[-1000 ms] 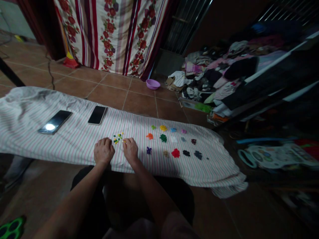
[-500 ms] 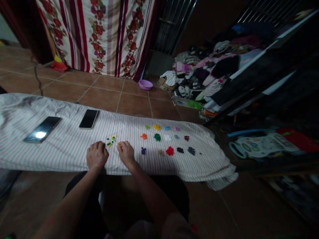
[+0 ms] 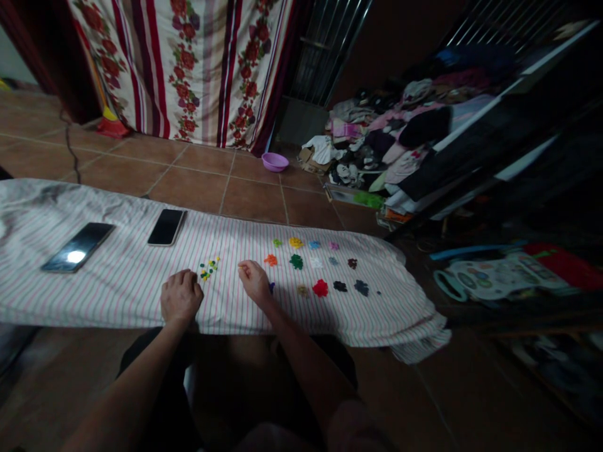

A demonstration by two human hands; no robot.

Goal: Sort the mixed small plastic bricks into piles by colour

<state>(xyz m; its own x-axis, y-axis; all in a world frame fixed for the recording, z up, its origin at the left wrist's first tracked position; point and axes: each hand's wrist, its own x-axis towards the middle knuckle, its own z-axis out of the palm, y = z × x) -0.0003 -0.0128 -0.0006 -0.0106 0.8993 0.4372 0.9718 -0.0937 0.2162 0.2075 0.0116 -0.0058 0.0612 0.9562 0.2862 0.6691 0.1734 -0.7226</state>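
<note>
The right hand's grip is pinched, thumb and fingertips drawn together; whether a piece sits between them is too small to tell. The left hand's fingers curl inward, and what that grip holds, if anything, is hidden. Mixed green and yellow pieces lie between the hands, slightly to the far side. A striped cloth covers the bench, with colour-sorted piles at right and two phones at left. Beyond are a floral curtain and a purple basin on tiles. Both forearms reach in from the near side, backs of the hands upward.
</note>
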